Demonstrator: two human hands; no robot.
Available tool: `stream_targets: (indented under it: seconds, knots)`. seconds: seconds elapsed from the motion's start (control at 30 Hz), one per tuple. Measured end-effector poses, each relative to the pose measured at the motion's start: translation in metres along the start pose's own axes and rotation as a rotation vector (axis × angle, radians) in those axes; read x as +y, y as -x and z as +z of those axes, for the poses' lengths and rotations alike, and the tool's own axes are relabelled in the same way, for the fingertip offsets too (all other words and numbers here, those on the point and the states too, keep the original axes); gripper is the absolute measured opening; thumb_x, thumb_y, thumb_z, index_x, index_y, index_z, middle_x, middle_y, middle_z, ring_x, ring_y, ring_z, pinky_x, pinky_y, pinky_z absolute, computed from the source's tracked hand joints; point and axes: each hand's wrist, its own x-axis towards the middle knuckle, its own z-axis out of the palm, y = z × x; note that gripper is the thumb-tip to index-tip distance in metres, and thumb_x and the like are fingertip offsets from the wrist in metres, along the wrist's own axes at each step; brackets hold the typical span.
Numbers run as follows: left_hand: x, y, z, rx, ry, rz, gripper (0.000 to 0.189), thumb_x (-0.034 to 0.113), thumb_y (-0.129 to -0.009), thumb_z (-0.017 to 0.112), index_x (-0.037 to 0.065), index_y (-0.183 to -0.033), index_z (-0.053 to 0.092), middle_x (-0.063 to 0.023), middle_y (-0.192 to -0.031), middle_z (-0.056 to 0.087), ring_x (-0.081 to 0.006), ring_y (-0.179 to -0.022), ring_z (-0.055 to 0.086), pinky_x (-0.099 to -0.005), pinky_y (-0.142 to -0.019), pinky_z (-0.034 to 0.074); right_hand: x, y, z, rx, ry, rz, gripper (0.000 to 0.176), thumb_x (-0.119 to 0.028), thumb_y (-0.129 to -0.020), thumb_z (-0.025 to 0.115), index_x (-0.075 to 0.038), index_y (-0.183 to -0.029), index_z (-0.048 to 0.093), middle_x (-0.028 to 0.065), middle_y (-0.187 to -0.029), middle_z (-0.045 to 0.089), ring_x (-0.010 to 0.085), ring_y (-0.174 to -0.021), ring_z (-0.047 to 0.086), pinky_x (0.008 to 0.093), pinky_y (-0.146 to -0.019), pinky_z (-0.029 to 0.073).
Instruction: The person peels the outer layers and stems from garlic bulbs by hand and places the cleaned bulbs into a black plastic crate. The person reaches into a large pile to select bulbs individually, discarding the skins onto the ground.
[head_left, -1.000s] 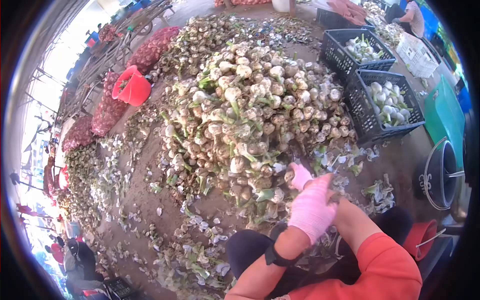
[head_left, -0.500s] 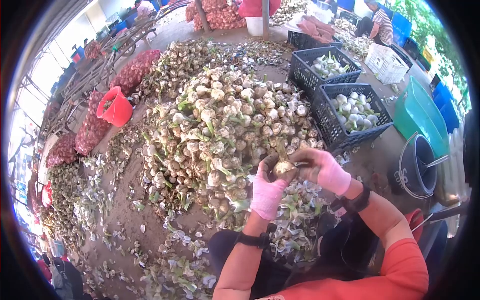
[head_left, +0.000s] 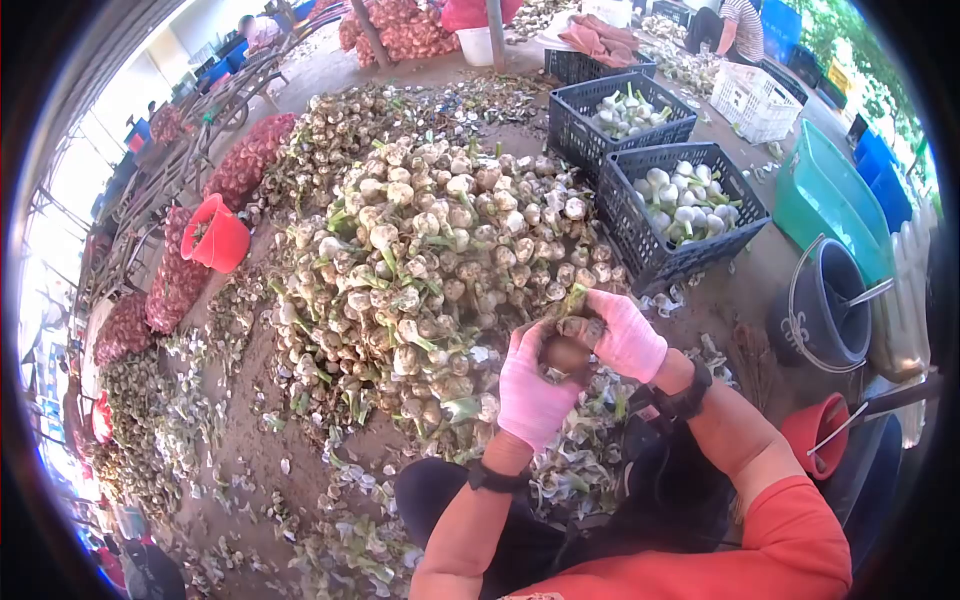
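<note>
A garlic bulb [head_left: 566, 355], brownish and slightly blurred, sits between my two hands in front of my knees. My left hand [head_left: 534, 388], in a pink glove with dark fingertips, is closed around the bulb from the left and below. My right hand [head_left: 626, 338], gloved the same way, presses its fingers on the bulb's upper right side, by a greenish stem [head_left: 573, 298]. Just beyond both hands rises a big heap of unpeeled garlic [head_left: 430, 250] with soil and stems on it. Loose peeled skins [head_left: 580, 455] lie underneath my hands.
Two black crates, a nearer one [head_left: 660, 255] and a farther one [head_left: 575, 140], hold whiter garlic bulbs. A dark bucket [head_left: 790, 325], a green tub [head_left: 830, 190] and a red bucket [head_left: 815, 430] stand at right. Another red bucket [head_left: 222, 240] leans by mesh sacks [head_left: 168, 265] at left.
My hands have drawn closer around the garlic bulb, which is now more covered and turned. The whole view has shifted, so the crates and heap appear farther left.
</note>
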Motion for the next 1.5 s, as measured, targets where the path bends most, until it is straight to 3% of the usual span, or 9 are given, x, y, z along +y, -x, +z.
stream_targets:
  seconds: [0.33, 0.53, 0.63, 0.8, 1.0, 1.1, 1.23, 1.43, 1.5]
  knots:
    - [-0.005, -0.002, -0.004, -0.109, -0.011, 0.012, 0.059, 0.005, -0.063, 0.081, 0.002, -0.116, 0.056, -0.0111, -0.111, 0.058, -0.0218, -0.101, 0.060, -0.0330, -0.088, 0.050, 0.007, 0.007, -0.013, -0.120, -0.108, -0.007, 0.019, -0.011, -0.086, 0.063, 0.001, -0.101, 0.062, 0.0109, -0.080, 0.066, 0.0143, -0.072, 0.060, 0.0300, -0.069, 0.050]
    - [-0.007, -0.002, -0.015, -0.042, 0.861, -0.404, 0.043, 0.002, -0.078, 0.063, 0.000, -0.119, 0.050, -0.0119, -0.114, 0.058, -0.0229, -0.101, 0.060, -0.0373, -0.090, 0.051, -0.008, 0.009, -0.024, -0.205, -0.426, 0.317, 0.021, -0.003, -0.086, 0.060, -0.002, -0.107, 0.064, 0.0013, -0.089, 0.067, 0.0060, -0.079, 0.059, 0.0252, -0.071, 0.050]
    - [-0.017, 0.001, -0.016, -0.069, 1.211, -0.551, 0.049, 0.010, -0.081, 0.061, 0.000, -0.126, 0.046, -0.0126, -0.116, 0.057, -0.0244, -0.108, 0.057, -0.0404, -0.098, 0.045, -0.013, 0.012, -0.020, -0.175, -0.416, 0.235, 0.022, 0.000, -0.086, 0.059, -0.003, -0.107, 0.064, -0.0016, -0.089, 0.065, 0.0038, -0.075, 0.057, 0.0227, -0.065, 0.048]
    - [-0.015, 0.005, -0.010, -0.136, 1.134, -0.516, 0.054, 0.012, -0.082, 0.068, 0.000, -0.128, 0.043, -0.0102, -0.118, 0.055, -0.0212, -0.106, 0.057, -0.0380, -0.093, 0.048, -0.020, 0.013, -0.018, -0.199, -0.381, 0.292, 0.022, 0.000, -0.084, 0.060, -0.003, -0.105, 0.064, 0.0015, -0.091, 0.067, 0.0077, -0.078, 0.059, 0.0260, -0.068, 0.049]
    - [-0.010, 0.013, -0.012, -0.353, 1.098, -0.507, 0.067, 0.015, -0.077, 0.075, 0.002, -0.133, 0.041, -0.0086, -0.120, 0.055, -0.0217, -0.110, 0.056, -0.0361, -0.096, 0.046, 0.012, 0.006, -0.023, 0.154, 0.210, -0.009, 0.010, -0.002, -0.079, 0.061, -0.002, -0.089, 0.061, 0.0170, -0.083, 0.062, 0.0335, -0.078, 0.061, 0.0388, -0.071, 0.048]
    - [-0.007, 0.016, -0.012, -0.479, 1.104, -0.485, 0.071, 0.014, -0.076, 0.075, 0.005, -0.137, 0.039, -0.0079, -0.122, 0.055, -0.0220, -0.112, 0.055, -0.0374, -0.097, 0.045, 0.050, 0.005, -0.032, 0.114, 0.541, 0.067, 0.011, -0.003, -0.078, 0.060, -0.003, -0.089, 0.060, 0.0173, -0.086, 0.061, 0.0372, -0.083, 0.059, 0.0438, -0.074, 0.047]
    - [-0.004, 0.013, -0.016, -0.345, 1.056, -0.542, 0.067, 0.005, -0.079, 0.066, 0.012, -0.140, 0.038, -0.0072, -0.124, 0.054, -0.0216, -0.113, 0.054, -0.0380, -0.096, 0.045, 0.028, 0.028, -0.046, -0.364, 0.497, 0.054, 0.033, -0.005, -0.077, 0.057, -0.007, -0.109, 0.063, 0.0168, -0.092, 0.060, 0.0373, -0.091, 0.059, 0.0435, -0.080, 0.048]
    - [-0.009, 0.008, -0.006, -0.286, 0.948, -0.547, 0.053, 0.003, -0.081, 0.065, 0.004, -0.131, 0.045, -0.0060, -0.118, 0.056, -0.0154, -0.106, 0.055, -0.0292, -0.091, 0.046, -0.003, 0.033, -0.049, -0.173, -0.032, 0.128, 0.036, -0.009, -0.075, 0.072, -0.007, -0.110, 0.065, 0.0133, -0.093, 0.062, 0.0257, -0.088, 0.061, 0.0337, -0.078, 0.048]
    - [-0.011, 0.009, 0.000, -0.263, 0.889, -0.554, 0.049, 0.003, -0.081, 0.067, 0.002, -0.126, 0.049, -0.0059, -0.116, 0.057, -0.0148, -0.104, 0.055, -0.0283, -0.091, 0.046, -0.001, 0.035, -0.045, -0.118, 0.019, -0.052, 0.033, -0.009, -0.075, 0.073, -0.007, -0.107, 0.066, 0.0120, -0.089, 0.062, 0.0265, -0.085, 0.061, 0.0345, -0.076, 0.049]
